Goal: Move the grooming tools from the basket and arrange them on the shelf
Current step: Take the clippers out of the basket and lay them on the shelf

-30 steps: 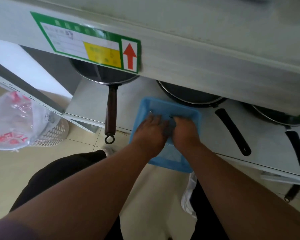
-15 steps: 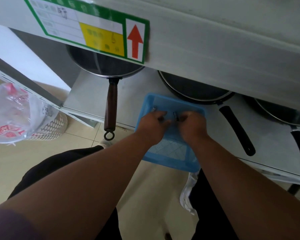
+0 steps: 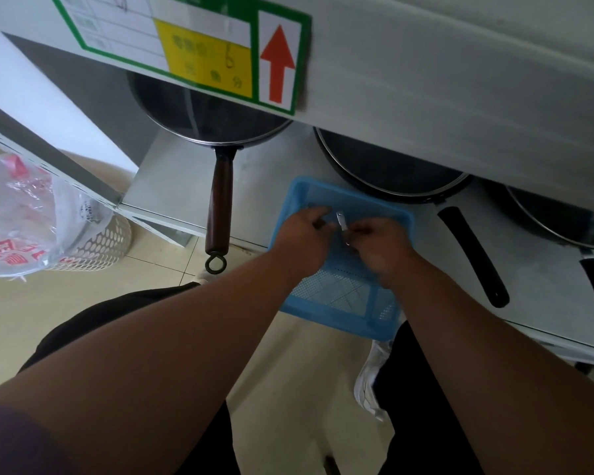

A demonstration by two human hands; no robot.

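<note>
A small metal grooming tool point(image 3: 343, 228), which looks like a nail clipper, sits over the middle of the blue basket point(image 3: 384, 323), between the two hands. The right hand point(image 3: 379, 250) has its fingers curled round the tool's lower end, pinching it. The left hand point(image 3: 304, 234) reaches in from the other side with its fingers bent towards the tool's upper end; whether they actually grip it or only touch it cannot be told, as the fingertips are hidden. Any other tools in the basket are covered by the hands.

The basket rests on the low grey shelf point(image 3: 172, 186), its near edge hanging out past the shelf's front over the tiled floor point(image 3: 124, 286). Just left of it lies a pan with a brown wooden handle point(image 3: 220, 204) ending in a metal ring. Behind and to the right sit two dark pans with black handles point(image 3: 474, 258), one touching the basket's far corner. Above, a grey shelf front carries a green-bordered label point(image 3: 220, 60) with a yellow patch and a red arrow pointing up. At far left a white perforated bin point(image 3: 103, 245) holds a clear plastic bag with red print. A white shoe point(image 3: 371, 382) shows below the basket.
</note>
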